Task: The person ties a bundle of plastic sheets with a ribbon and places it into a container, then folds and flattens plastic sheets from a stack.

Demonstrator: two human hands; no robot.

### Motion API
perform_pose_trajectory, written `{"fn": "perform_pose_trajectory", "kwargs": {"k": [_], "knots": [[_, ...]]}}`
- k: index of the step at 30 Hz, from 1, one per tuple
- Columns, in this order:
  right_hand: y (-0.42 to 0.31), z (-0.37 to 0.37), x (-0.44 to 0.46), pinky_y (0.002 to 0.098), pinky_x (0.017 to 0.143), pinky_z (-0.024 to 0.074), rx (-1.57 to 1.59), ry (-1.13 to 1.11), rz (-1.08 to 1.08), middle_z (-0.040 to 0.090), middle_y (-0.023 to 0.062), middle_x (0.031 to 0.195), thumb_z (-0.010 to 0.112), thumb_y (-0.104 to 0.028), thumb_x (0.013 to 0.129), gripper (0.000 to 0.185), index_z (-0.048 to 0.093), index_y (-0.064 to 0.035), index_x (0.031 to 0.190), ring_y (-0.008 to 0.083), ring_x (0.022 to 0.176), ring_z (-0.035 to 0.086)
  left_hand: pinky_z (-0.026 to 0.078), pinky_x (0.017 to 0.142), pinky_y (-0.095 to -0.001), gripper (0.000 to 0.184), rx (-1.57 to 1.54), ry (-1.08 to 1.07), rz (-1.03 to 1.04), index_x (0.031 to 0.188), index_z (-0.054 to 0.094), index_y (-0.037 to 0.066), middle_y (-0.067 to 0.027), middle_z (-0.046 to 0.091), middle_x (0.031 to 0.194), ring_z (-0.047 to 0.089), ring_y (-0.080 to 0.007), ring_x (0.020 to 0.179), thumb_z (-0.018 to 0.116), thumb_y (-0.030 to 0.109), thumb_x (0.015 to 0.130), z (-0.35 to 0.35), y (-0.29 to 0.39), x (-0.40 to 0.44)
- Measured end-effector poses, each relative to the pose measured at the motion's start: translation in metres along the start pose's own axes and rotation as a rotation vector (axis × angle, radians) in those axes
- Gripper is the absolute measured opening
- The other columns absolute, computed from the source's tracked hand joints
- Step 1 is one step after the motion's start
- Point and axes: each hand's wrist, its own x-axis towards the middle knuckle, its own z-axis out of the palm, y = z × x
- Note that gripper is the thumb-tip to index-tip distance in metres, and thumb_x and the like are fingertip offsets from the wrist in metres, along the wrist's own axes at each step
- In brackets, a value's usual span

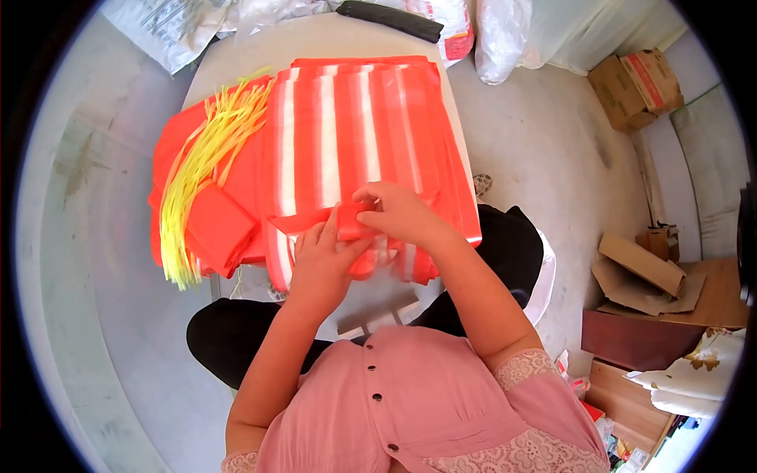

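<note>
A stack of red-and-white striped plastic bags or sheets lies on the table in front of me. Across its near edge runs a folded red plastic strip. My left hand rests over the strip's left part, fingers fairly straight and the thumb reaching right. My right hand has curled fingers and thumb pinching the strip's right part. Left of the stack, a bundle of thin yellow ties lies over more red plastic, including a folded red packet.
The pale table holds a black roll at its far edge. White plastic sacks stand beyond. Cardboard boxes sit far right, and flattened cardboard lies on a wooden cabinet. My knees flank the table's near side.
</note>
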Motion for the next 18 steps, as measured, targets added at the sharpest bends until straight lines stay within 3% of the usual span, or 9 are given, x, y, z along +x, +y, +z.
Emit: {"fn": "perform_pose_trajectory", "kwargs": {"k": [3,6,8,15,18], "knots": [[0.000,0.007,-0.001,0.0374,0.090,0.0567,-0.176,0.070,-0.027,0.070,0.0131,0.114,0.072,-0.015,0.089,0.038,0.068,-0.0035,0.125,0.0246,0.107,0.070,0.046,0.106,-0.0484,0.053,-0.055,0.052,0.004,0.127,0.076,0.023,-0.0240,0.045,0.159,0.057,-0.0383,0.125,0.071,-0.001,0.080,-0.002,0.002,-0.001],[-0.011,0.010,-0.006,0.0399,0.089,0.0564,-0.452,0.134,-0.111,0.069,0.0112,0.113,0.072,-0.017,0.089,0.036,0.069,-0.0049,0.123,0.0271,0.106,0.070,0.046,0.104,-0.0488,0.049,-0.098,0.114,-0.017,0.126,0.077,0.027,-0.0223,0.044,0.159,0.060,-0.0358,0.117,0.069,0.002,0.084,0.003,0.002,-0.003],[-0.015,0.012,-0.010,0.0414,0.087,0.0561,-0.563,0.164,-0.124,0.068,0.0097,0.111,0.071,-0.019,0.089,0.035,0.069,-0.0056,0.121,0.0284,0.105,0.070,0.049,0.102,-0.0469,0.057,-0.080,0.088,-0.004,0.128,0.076,0.024,-0.0240,0.046,0.158,0.060,-0.0377,0.119,0.070,-0.003,0.078,0.001,0.002,-0.004],[-0.003,0.015,-0.015,0.0422,0.085,0.0562,-0.612,0.205,-0.199,0.067,0.0086,0.115,0.071,-0.020,0.090,0.037,0.069,-0.0092,0.125,0.0306,0.104,0.069,0.051,0.103,-0.0474,0.065,-0.029,0.119,0.024,0.132,0.072,0.019,-0.0164,0.052,0.154,0.059,-0.0396,0.123,0.071,-0.007,0.072,0.005,-0.006,-0.003],[0.005,0.017,-0.016,0.0418,0.086,0.0563,-0.560,0.241,-0.242,0.067,0.0087,0.117,0.069,-0.019,0.091,0.038,0.068,-0.0104,0.128,0.0306,0.104,0.069,0.055,0.097,-0.0463,0.049,-0.035,0.210,0.037,0.119,0.077,0.013,-0.0170,0.063,0.140,0.062,-0.0364,0.119,0.070,-0.006,0.074,-0.001,-0.003,0.003]]}}
